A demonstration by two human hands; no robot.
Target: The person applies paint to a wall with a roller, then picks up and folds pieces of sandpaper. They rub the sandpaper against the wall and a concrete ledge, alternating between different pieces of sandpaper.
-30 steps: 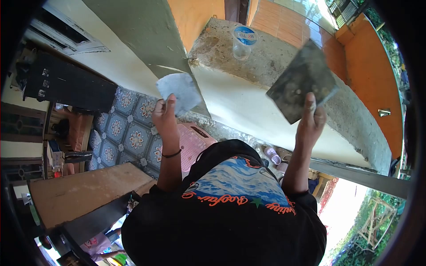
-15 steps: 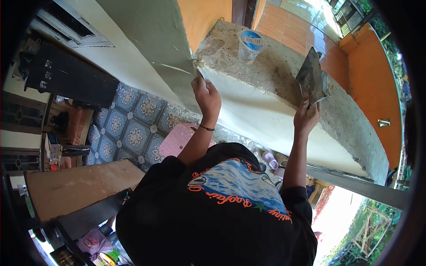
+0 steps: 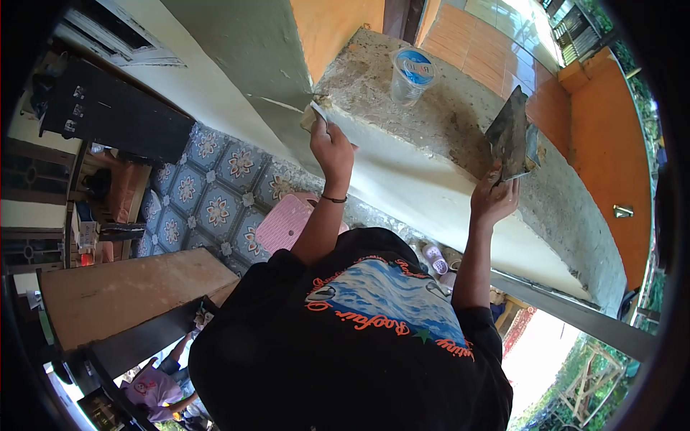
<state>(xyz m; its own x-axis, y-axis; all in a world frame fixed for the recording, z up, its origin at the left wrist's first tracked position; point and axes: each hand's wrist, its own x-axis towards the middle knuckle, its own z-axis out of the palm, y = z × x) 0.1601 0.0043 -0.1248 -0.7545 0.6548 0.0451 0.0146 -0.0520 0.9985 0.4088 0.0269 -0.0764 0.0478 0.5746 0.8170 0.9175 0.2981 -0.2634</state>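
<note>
My left hand (image 3: 332, 152) is closed round a small flat scraper (image 3: 318, 110), whose pale blade meets the wall corner at the left end of the concrete ledge (image 3: 445, 115). Over the ledge's front edge, my right hand (image 3: 494, 197) grips a broad metal plate (image 3: 512, 136), dark with grey smears and tilted up. Between the two hands a clear plastic cup (image 3: 412, 77) with a blue and white print stands on the rough ledge. Below the ledge runs its pale front wall (image 3: 424, 183).
A pink stool (image 3: 284, 224) stands on the patterned floor tiles (image 3: 215, 208). Purple clogs (image 3: 435, 258) lie below the wall. At the left are a dark cabinet (image 3: 108, 111) and a brown tabletop (image 3: 136, 294). Another person (image 3: 154, 388) is at the lower left.
My left hand has shifted slightly left and up along the corner with the scraper. The metal plate has turned a little and dipped in my right hand. More of the other person shows at the lower left.
</note>
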